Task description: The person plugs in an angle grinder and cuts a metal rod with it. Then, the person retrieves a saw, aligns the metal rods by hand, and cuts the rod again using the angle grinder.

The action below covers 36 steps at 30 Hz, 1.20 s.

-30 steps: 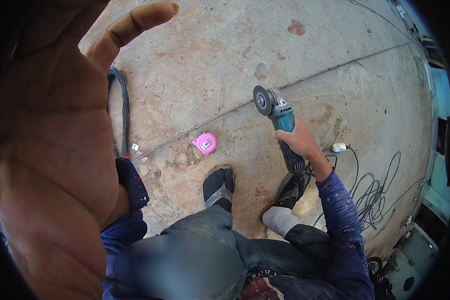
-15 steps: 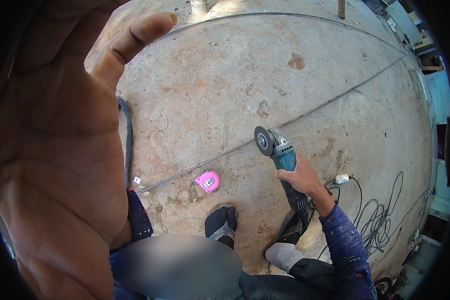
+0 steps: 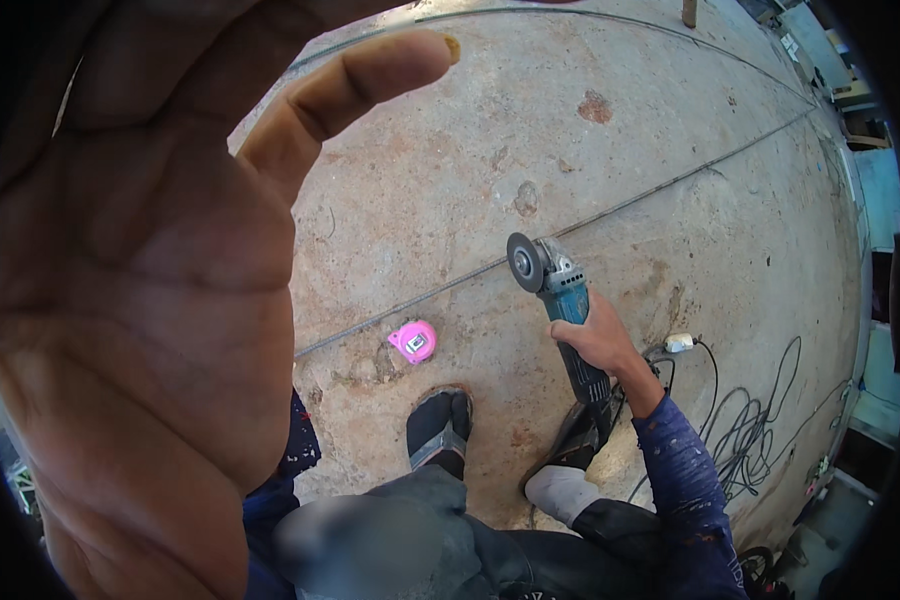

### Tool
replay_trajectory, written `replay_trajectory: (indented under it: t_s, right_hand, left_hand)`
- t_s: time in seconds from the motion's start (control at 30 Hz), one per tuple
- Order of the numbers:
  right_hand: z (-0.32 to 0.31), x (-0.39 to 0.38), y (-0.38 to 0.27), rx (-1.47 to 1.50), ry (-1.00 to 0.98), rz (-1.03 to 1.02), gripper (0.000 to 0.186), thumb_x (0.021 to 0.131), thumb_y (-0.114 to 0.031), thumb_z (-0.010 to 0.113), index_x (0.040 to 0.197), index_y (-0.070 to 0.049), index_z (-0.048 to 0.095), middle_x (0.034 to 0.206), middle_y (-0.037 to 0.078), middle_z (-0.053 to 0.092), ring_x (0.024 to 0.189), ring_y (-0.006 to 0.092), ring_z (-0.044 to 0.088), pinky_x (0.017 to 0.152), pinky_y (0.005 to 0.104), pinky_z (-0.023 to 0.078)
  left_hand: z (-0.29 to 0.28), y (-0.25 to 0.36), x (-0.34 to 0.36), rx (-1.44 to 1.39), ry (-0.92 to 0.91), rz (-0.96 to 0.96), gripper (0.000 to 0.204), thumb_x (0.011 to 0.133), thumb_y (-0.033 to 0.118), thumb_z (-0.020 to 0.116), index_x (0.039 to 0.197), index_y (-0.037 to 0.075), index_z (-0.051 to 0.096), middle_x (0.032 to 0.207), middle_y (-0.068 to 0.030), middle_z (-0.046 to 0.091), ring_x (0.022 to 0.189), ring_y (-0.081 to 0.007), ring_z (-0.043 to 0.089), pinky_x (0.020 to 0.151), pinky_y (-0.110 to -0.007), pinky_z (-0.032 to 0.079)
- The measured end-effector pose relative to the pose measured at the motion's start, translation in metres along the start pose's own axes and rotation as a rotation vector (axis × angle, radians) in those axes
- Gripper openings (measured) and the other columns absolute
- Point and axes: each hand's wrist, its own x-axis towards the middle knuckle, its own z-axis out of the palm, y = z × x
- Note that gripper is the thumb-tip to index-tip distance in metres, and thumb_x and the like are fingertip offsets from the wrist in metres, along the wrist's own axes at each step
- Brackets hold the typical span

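Conc. floor [image 3: 420, 150] all round, grey-brown, scuffed & blotchy, w/ a rusty-red patch [image 3: 595, 107] well beyond the R hand [image 3: 600, 335]. A long thin grey rod [image 3: 660, 187] lies across it, slanting from left of that hand to far beyond it on the right; a second rod [image 3: 610, 17] lies much farther out, the two nearing each other at the far right. Well off to the R hand's right, the room's edge has pale blue-green panels [image 3: 878, 190] w/ dark gaps btwn. Nearer on that side: a white plug-like block [image 3: 678, 343] & a dark cord [image 3: 755, 430] in loose loops. Pink tape measure [image 3: 413, 342] sits left of the R hand, on the near side of the rod.

Angle grinder [image 3: 568, 300] is in the R hand, fingers & thumb wrapped round its body: teal mid-section, black rear, dull grey metal head, thin dark disc [image 3: 525, 260] facing left. Disc lines up w/ the rod, just beyond the hand; can't tell if they touch. L hand [image 3: 140, 270] is raised nr the person's head, palm showing, thumb spread wide, nothing visible in it; fingertips out of sight.
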Motion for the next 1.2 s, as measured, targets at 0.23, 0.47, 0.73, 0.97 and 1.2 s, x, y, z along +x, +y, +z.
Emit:
replay_trajectory:
  t_s: [0.23,0.47,0.73,0.97,1.2]
  right_hand:
    - [0.006,0.005,0.011,0.016,0.012,-0.038,0.053,0.073,-0.031,0.080,0.111,0.002,0.063,0.091,0.013,0.066,0.081,0.0250,0.065,0.078,0.0384,0.054]
    - [0.005,0.001,0.004,-0.014,0.025,-0.042,0.056,0.073,-0.032,0.080,0.112,0.003,0.062,0.093,0.013,0.067,0.083,0.0255,0.065,0.079,0.0388,0.054]
    - [0.009,-0.003,0.008,0.003,0.019,-0.030,0.058,0.072,-0.032,0.080,0.114,0.004,0.062,0.095,0.016,0.067,0.085,0.0278,0.066,0.081,0.0399,0.054]
    - [0.019,0.002,-0.002,-0.036,0.014,-0.070,0.049,0.075,-0.027,0.079,0.111,0.002,0.061,0.087,0.009,0.066,0.077,0.0193,0.064,0.074,0.0356,0.054]
    - [-0.001,0.003,0.013,-0.042,0.057,-0.047,0.054,0.074,-0.030,0.080,0.112,0.002,0.062,0.090,0.013,0.067,0.079,0.0237,0.065,0.076,0.0385,0.054]
  left_hand:
    - [0.021,-0.002,-0.018,-0.074,-0.095,0.018,0.036,0.085,0.020,0.080,0.108,-0.002,0.064,0.095,-0.0116,0.069,0.085,-0.0207,0.065,0.076,-0.037,0.052]
    - [0.017,-0.010,-0.015,-0.044,-0.025,0.024,0.040,0.086,0.022,0.081,0.113,-0.003,0.063,0.099,-0.0127,0.069,0.088,-0.0219,0.066,0.080,-0.038,0.052]
    - [-0.006,-0.017,-0.006,0.013,0.072,0.012,0.046,0.087,0.024,0.081,0.118,-0.003,0.062,0.103,-0.0138,0.070,0.093,-0.0233,0.067,0.084,-0.039,0.052]
    - [-0.012,-0.016,-0.011,0.024,0.044,0.022,0.051,0.087,0.026,0.081,0.123,-0.004,0.060,0.106,-0.0149,0.071,0.096,-0.0245,0.068,0.088,-0.041,0.053]
    - [0.037,0.002,-0.018,-0.162,-0.152,0.087,0.056,0.088,0.028,0.081,0.128,-0.004,0.059,0.109,-0.0159,0.072,0.100,-0.0257,0.069,0.092,-0.042,0.053]
